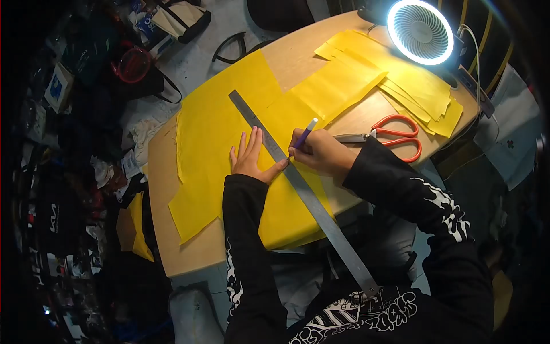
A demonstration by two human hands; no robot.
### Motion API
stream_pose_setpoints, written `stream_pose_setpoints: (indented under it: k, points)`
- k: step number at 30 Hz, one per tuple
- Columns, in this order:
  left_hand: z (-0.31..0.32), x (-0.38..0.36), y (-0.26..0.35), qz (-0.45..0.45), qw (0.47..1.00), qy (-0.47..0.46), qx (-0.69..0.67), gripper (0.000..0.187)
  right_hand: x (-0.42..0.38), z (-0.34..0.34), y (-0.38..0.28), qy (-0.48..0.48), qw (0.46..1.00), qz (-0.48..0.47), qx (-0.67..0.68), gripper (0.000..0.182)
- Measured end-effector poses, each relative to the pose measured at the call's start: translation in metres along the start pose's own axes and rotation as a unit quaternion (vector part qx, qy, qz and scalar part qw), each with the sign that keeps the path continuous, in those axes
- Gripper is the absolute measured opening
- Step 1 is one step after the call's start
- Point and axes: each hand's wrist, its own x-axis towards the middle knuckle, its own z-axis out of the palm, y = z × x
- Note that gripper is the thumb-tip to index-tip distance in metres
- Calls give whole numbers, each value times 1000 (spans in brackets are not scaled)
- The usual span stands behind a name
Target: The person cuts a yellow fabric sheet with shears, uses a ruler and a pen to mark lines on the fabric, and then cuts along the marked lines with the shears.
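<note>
A long metal ruler [321,213] lies diagonally across a large yellow sheet [215,120] and reaches past the table edge toward my body. My left hand [250,156] presses on the ruler and the sheet, with its fingers spread. In my right hand [323,150] is a purple pen [306,133] with a white end, its tip down at the ruler's edge near my left thumb. Scissors with red handles [415,137] lie just right of my right hand, their blades partly hidden behind my wrist and sleeve.
Cut yellow pieces [421,92] are stacked at the wooden table's [192,252] right side. A lit ring-shaped fan [421,31] stands at the back right, its cable beside it. Bags and clutter [137,69] fill the floor at left.
</note>
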Motion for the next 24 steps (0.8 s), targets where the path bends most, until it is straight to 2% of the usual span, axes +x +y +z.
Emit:
stream_pose_setpoints:
  k: [5, 8, 11, 14, 18, 19, 22, 24]
  points:
    - [0, -1, 1, -4, 1000, 1, -4, 103, 1, -2, 0, -11, 1000, 14, -15, 14]
    - [0, -1, 1, 0, 1000, 3, -5, 103, 3, -2, 10, 32, 999, -10, 18, 12]
    - [0, -1, 2, 2, 1000, 8, 0, 103, 6, -6, 14, 73, 992, 23, 96, 10]
    - [1, -3, 1, 13, 999, 31, -6, 100, 11, -13, -2, 140, 974, -2, 180, 10]
    - [-3, -7, 7, 20, 998, 59, -4, 91, 7, -22, -5, 172, 977, -5, 122, 15]
    - [-5, -9, 11, 41, 996, 83, -9, 85, 8, -21, 0, 186, 975, -20, 124, 16]
    - [-20, -26, 32, 148, 987, 54, -30, 84, 11, -23, 8, 219, 968, -20, 121, 16]
    - [-29, -61, 72, 226, 969, -37, -87, 86, 13, -27, 10, 230, 967, -18, 109, 16]
